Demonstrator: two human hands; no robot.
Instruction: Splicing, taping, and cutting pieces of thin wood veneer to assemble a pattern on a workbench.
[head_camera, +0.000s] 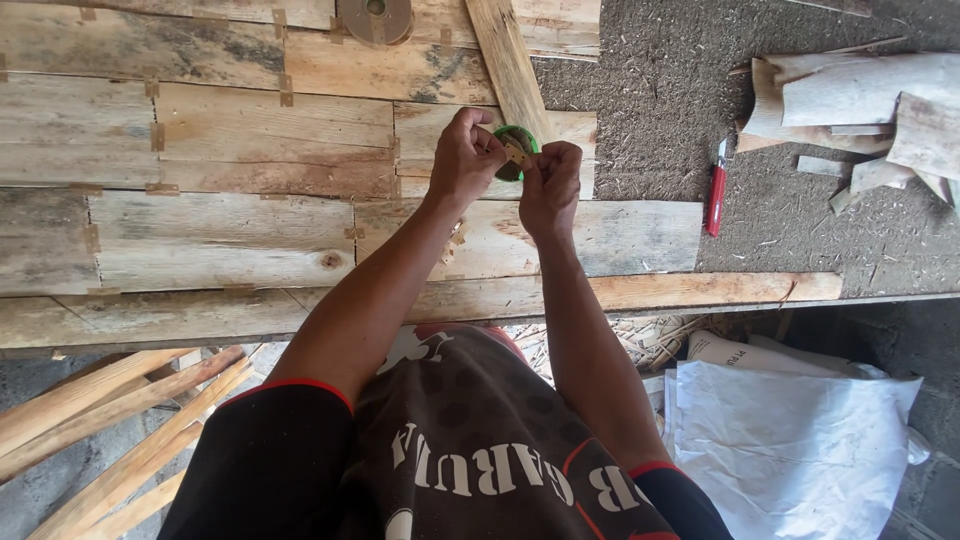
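Green tape roll (519, 150) between both grips.

We see our left hand (462, 158) and right hand (549, 185) pinched together on a small green tape roll (517, 150) above the veneer sheets (220, 190) patched with tape on the bench. A narrow wood strip (510, 65) runs away from the hands, and a red knife (716, 195) lies well apart on the right

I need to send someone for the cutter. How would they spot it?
Look at the grey workbench, right of the pale veneer sheets. The red utility knife lies alone between them and the curled veneer scraps. It is the only red thing there.
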